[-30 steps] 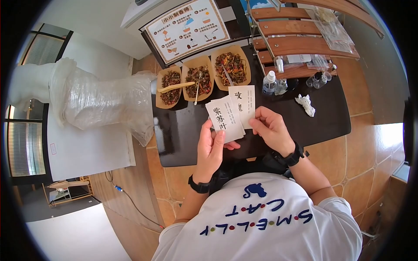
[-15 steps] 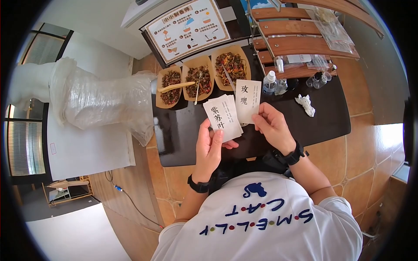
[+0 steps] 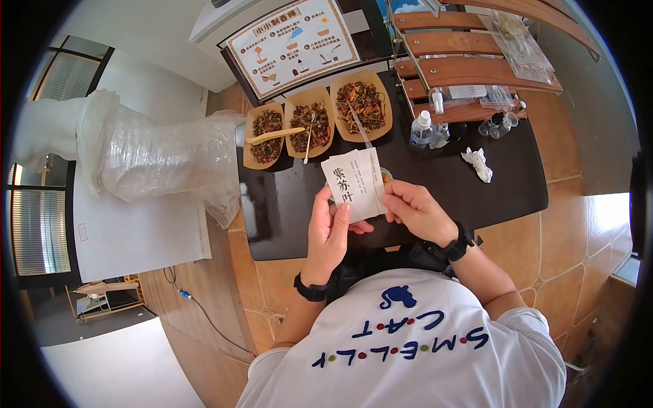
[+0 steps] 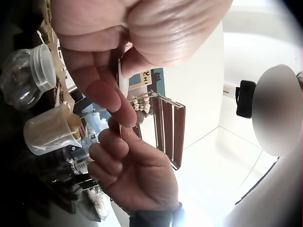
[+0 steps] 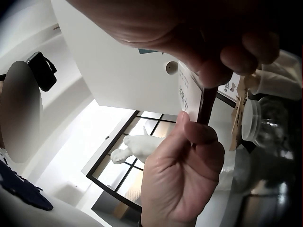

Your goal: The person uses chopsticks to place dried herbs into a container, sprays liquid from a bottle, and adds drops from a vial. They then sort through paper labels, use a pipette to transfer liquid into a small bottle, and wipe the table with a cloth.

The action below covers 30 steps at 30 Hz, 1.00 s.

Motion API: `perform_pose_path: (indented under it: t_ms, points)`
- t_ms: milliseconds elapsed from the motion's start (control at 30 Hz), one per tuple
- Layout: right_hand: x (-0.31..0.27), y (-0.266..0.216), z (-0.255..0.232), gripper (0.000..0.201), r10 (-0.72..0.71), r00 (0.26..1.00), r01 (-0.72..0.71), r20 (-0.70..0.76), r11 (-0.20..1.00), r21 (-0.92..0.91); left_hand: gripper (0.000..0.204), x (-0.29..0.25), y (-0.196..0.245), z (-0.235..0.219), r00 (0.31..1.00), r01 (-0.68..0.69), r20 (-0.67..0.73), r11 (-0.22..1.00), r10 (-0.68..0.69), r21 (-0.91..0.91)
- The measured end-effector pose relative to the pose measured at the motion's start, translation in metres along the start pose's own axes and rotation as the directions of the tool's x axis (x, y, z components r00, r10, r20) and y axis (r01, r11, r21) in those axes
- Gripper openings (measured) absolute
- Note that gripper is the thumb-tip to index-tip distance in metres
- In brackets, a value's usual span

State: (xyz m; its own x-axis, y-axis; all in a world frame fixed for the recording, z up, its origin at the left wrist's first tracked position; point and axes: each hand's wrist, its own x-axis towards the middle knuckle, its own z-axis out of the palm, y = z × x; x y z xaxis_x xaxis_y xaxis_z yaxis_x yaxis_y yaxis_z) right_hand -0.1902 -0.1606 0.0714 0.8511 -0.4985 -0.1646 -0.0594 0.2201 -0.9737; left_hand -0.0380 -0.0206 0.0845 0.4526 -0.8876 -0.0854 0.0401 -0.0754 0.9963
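Note:
My left hand [image 3: 330, 231] holds a small stack of white printed cards [image 3: 352, 178], thumb on the front face and fingers behind. Large black Chinese characters run down the top card. At the stack's right edge, my right hand [image 3: 423, 209] pinches a card tucked behind the others, only a strip of it showing. From the right wrist side, the cards [image 5: 189, 92] appear nearly edge-on between both hands. Partly hidden behind the stack is a translucent cup [image 4: 49, 130] with tan contents, and beside it stands a clear jar [image 4: 21, 78] with a white lid.
Three paper trays [image 3: 320, 151] of dried plant bits line the dark table's [image 3: 476, 197] far edge, a wooden tool [image 3: 275, 136] across two. A spray bottle [image 3: 421, 129], small bottles and a crumpled tissue [image 3: 478, 164] lie right. Behind stand an instruction sign [image 3: 292, 47] and wooden rack [image 3: 469, 71].
The right hand first drew one card up and right from the stack, then brought it back down and left behind the others. Its large characters are now covered. The left hand stays nearly still.

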Motion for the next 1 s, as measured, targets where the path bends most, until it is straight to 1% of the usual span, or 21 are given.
perform_pose_path:
  t_ms: [233, 300, 333, 400, 500, 833, 900, 933, 1000]
  points:
    - [0.001, 0.007, 0.007, 0.016, -0.041, 0.999, 0.041, 0.002, 0.999, 0.032, 0.045, -0.001, -0.001, 0.001, 1.0, 0.01, 0.01, 1.0, -0.01, -0.005]
    - [0.002, 0.015, 0.008, 0.015, -0.099, 0.995, 0.099, 0.021, 0.995, 0.006, 0.044, -0.001, -0.004, 0.001, 1.0, 0.006, 0.017, 1.0, -0.006, -0.017]
    - [0.002, 0.015, 0.008, 0.015, -0.099, 0.995, 0.099, 0.02, 0.995, 0.006, 0.044, -0.001, -0.005, 0.0, 1.0, 0.002, 0.025, 1.0, -0.001, -0.03]
    - [0.001, 0.014, 0.01, 0.016, -0.158, 0.987, 0.158, -0.006, 0.985, -0.067, 0.044, -0.001, -0.004, 0.001, 1.0, 0.005, 0.025, 1.0, -0.004, -0.031]
    - [0.002, 0.017, 0.009, 0.015, -0.141, 0.99, 0.139, -0.017, 0.988, -0.07, 0.044, -0.001, -0.003, 0.002, 1.0, 0.009, 0.024, 1.0, -0.009, -0.028]
    - [0.002, 0.019, 0.009, 0.017, -0.158, 0.987, 0.154, -0.041, 0.984, -0.086, 0.045, -0.001, -0.005, 0.001, 0.999, 0.011, 0.031, 1.0, -0.011, -0.021]
    - [0.002, 0.013, 0.009, 0.021, -0.114, 0.987, 0.097, -0.113, 0.984, -0.148, 0.045, -0.001, -0.005, 0.001, 1.0, 0.009, 0.028, 1.0, -0.008, -0.025]
    - [0.002, 0.013, 0.009, 0.021, -0.114, 0.987, 0.097, -0.113, 0.984, -0.148, 0.045, -0.002, -0.005, 0.001, 1.0, 0.007, 0.024, 1.0, -0.006, -0.029]
    - [0.002, 0.013, 0.008, 0.024, -0.161, 0.975, 0.127, -0.152, 0.969, -0.211, 0.045, -0.002, -0.004, 0.002, 1.0, 0.009, 0.024, 1.0, -0.008, -0.024]
